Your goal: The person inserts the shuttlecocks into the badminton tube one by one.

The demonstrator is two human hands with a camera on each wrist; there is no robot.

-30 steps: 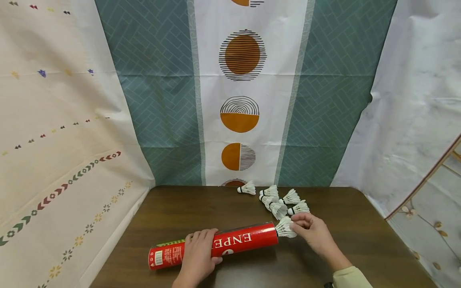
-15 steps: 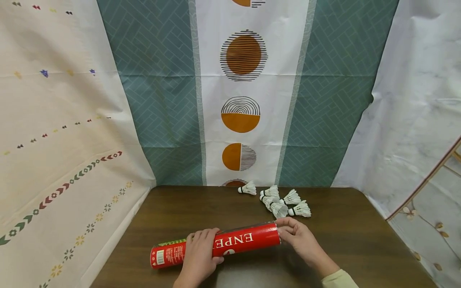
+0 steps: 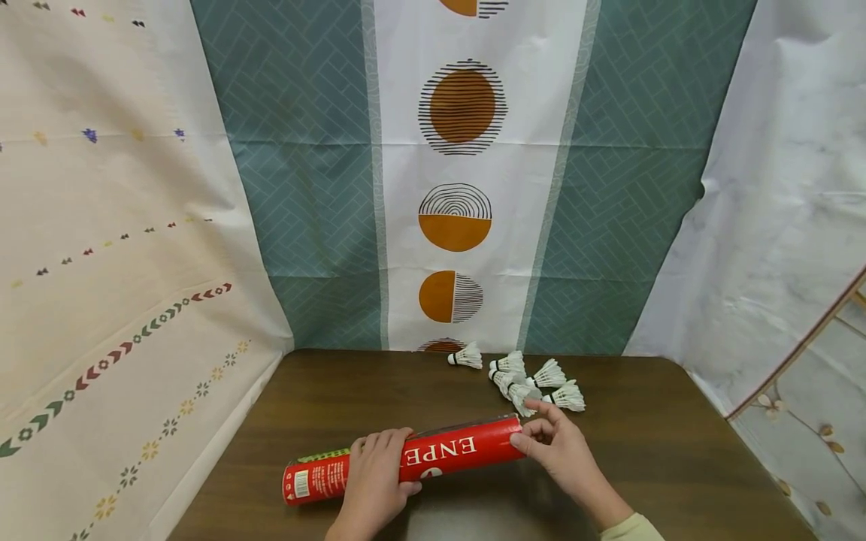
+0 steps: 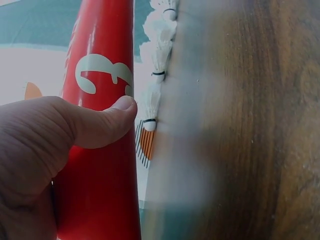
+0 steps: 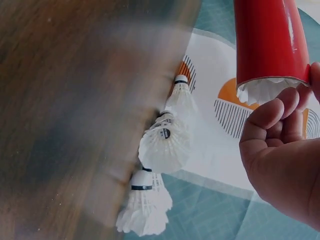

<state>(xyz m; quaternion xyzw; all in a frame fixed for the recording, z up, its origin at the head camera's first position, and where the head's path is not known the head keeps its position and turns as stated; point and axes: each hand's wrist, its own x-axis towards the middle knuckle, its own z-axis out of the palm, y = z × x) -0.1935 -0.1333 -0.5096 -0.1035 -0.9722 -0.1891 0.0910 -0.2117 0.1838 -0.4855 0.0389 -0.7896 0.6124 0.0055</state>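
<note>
A red shuttlecock tube (image 3: 473, 445) lies slanted across the table in the head view, its right end slightly raised. Around its middle, my left hand (image 3: 373, 481) grips it from above; the left wrist view shows the thumb (image 4: 107, 122) along the red side. My right hand (image 3: 567, 454) is at the tube's right mouth, thumb at the rim and index finger raised. White feather tips of a shuttlecock (image 5: 265, 90) show just at the mouth in the right wrist view, close to loosely bent fingers (image 5: 267, 114). The rest of that shuttlecock is hidden inside the tube.
Several white shuttlecocks lie in a loose group (image 3: 546, 373) at the back right of the brown table (image 3: 352, 406). One shuttlecock (image 3: 467, 356) sits apart to their left. Patterned cloth (image 3: 311, 225) hangs behind the table's back edge.
A shuttlecock sticking out of the tube's mouth has gone inside it. My right hand moved left with it to the rim, then its index finger lifted. My left hand stays on the tube.
</note>
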